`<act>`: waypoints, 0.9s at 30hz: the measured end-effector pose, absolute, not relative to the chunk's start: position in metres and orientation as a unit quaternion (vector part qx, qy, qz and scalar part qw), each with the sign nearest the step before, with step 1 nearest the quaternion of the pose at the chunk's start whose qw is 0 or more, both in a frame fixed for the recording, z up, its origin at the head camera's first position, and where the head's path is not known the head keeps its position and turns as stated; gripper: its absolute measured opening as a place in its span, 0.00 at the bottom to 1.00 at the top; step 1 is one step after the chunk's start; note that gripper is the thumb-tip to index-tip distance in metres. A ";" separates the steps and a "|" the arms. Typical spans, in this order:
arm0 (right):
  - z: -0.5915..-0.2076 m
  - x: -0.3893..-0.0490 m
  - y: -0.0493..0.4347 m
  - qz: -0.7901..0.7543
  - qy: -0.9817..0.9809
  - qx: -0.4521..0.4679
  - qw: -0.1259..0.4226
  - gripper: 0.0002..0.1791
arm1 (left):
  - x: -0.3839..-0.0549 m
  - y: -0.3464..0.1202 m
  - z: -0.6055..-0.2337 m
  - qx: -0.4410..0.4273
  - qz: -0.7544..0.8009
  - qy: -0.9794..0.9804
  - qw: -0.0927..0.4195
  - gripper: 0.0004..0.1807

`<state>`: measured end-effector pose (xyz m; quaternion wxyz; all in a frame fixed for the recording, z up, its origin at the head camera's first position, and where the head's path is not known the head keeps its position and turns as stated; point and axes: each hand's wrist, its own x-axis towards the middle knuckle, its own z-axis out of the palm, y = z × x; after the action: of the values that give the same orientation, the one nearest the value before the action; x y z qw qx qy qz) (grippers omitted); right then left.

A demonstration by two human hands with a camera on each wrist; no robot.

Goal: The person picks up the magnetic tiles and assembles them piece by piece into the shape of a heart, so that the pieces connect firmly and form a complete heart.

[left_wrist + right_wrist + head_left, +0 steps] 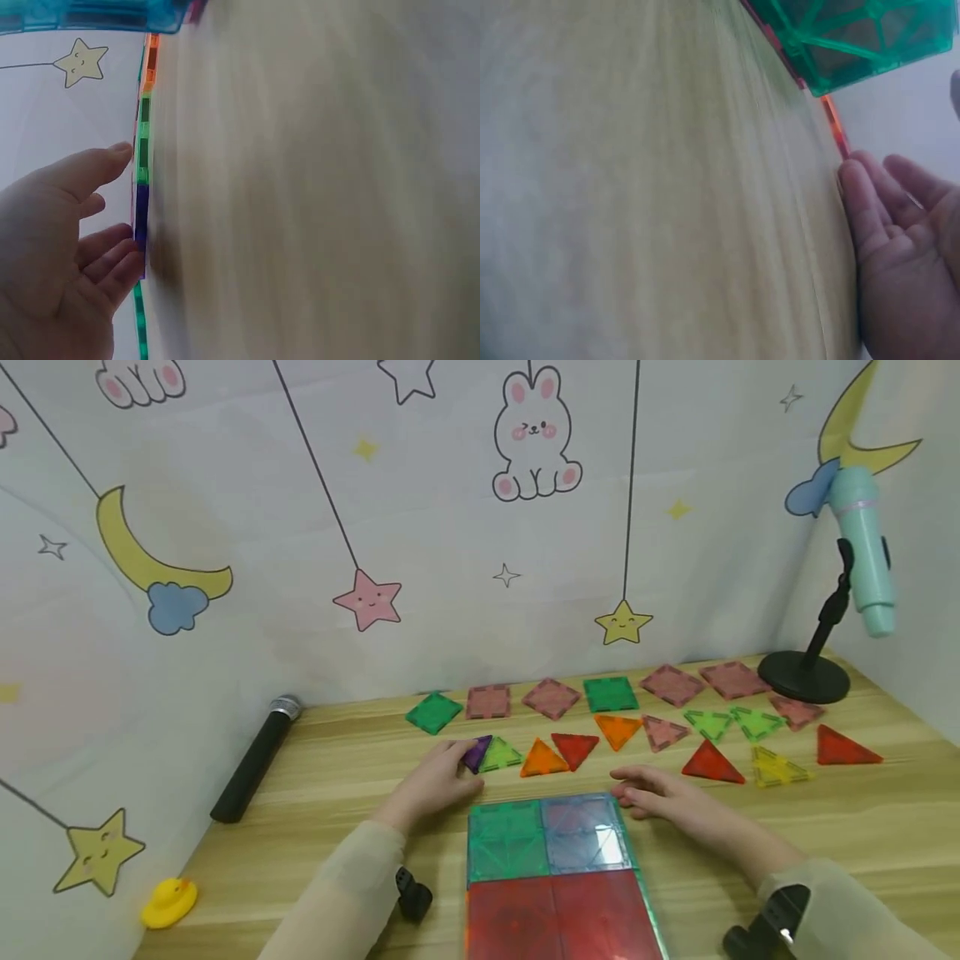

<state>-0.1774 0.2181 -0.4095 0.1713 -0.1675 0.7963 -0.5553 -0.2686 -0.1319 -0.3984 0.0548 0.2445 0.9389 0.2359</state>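
Observation:
A box-like build of see-through magnetic tiles stands in front of me, its top showing red, green and bluish-purple squares. My left hand reaches past its far left corner, fingertips at a purple triangle tile flat on the table. In the left wrist view, thumb and fingers are spread apart at the purple tile's edge, beside a light green triangle tile. The right hand rests low by the build's far right corner, fingers loosely bent and holding nothing.
Several triangle tiles lie across the table, with a row of square tiles behind. A black microphone and a yellow rubber duck are at left. A mint microphone stands on a black stand at the back right.

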 end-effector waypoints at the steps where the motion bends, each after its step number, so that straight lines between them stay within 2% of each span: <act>1: -0.410 -0.178 0.218 -0.556 0.797 -0.168 0.169 0.31 | -0.269 -0.131 -0.399 0.252 0.231 0.939 0.045 0.35; 5: -0.412 -0.178 0.217 -0.553 0.800 -0.172 0.159 0.31 | -0.275 -0.126 -0.401 0.291 0.185 0.938 0.030 0.29; 10: -0.414 -0.178 0.217 -0.556 0.800 -0.163 0.159 0.31 | -0.278 -0.122 -0.404 0.307 0.171 0.934 0.058 0.21; 13: -0.413 -0.180 0.216 -0.553 0.803 -0.158 0.154 0.31 | -0.277 -0.119 -0.403 0.327 0.168 0.928 0.054 0.22; 16: -0.410 -0.191 0.209 -0.477 0.854 -0.177 0.109 0.30 | -0.275 -0.115 -0.400 0.366 0.152 0.916 0.055 0.26; 20: -0.402 -0.212 0.193 -0.326 0.918 -0.217 0.063 0.26 | -0.273 -0.101 -0.395 0.405 0.114 0.902 0.099 0.27; 23: -0.398 -0.225 0.184 -0.269 0.927 -0.250 0.076 0.26 | -0.271 -0.092 -0.393 0.419 0.063 0.897 0.125 0.27; 27: -0.395 -0.233 0.180 -0.223 0.935 -0.262 0.082 0.26 | -0.268 -0.088 -0.389 0.420 0.009 0.899 0.125 0.26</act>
<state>-0.2328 0.1798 -0.3946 0.0815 -0.2622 0.9353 -0.2234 -0.2682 -0.0882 -0.3889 0.1255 0.4204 0.8986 0.0090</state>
